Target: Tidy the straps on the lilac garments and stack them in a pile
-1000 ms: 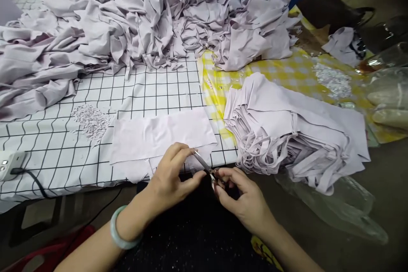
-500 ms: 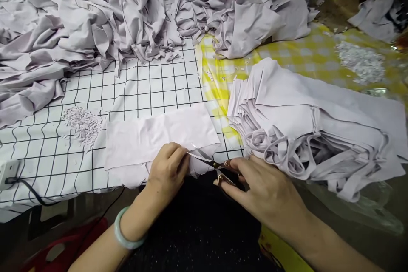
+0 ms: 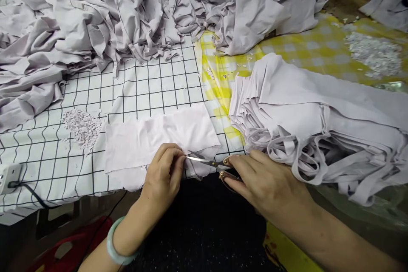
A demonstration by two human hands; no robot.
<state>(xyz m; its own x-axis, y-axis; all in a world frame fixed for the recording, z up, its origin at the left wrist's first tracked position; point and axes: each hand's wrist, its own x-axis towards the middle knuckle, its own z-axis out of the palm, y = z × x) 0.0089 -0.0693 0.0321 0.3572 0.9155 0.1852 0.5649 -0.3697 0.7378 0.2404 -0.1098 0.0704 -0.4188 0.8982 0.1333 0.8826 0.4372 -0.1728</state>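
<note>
A pale lilac fabric piece lies flat at the table's front edge, with another layer showing beneath it. My left hand pinches the fabric's near edge between thumb and fingers. In my right hand is a pair of scissors, thumb and fingers through the handles. The blades point left, slightly apart, and their tips reach the edge right beside my left fingertips. Whether a thread or a bit of cloth lies between the blades is too small to tell.
A stack of fabric pieces with looped straps stands at the right. Crumpled fabric is heaped along the back. Small cloth snippets lie at the left, more snippets at the far right. A power strip sits on the left edge.
The scissor blades have drawn closer together, their tips nearer my left fingertips. My left hand has shifted slightly left. The view has moved a little, and the fabric lies nearly as before.
</note>
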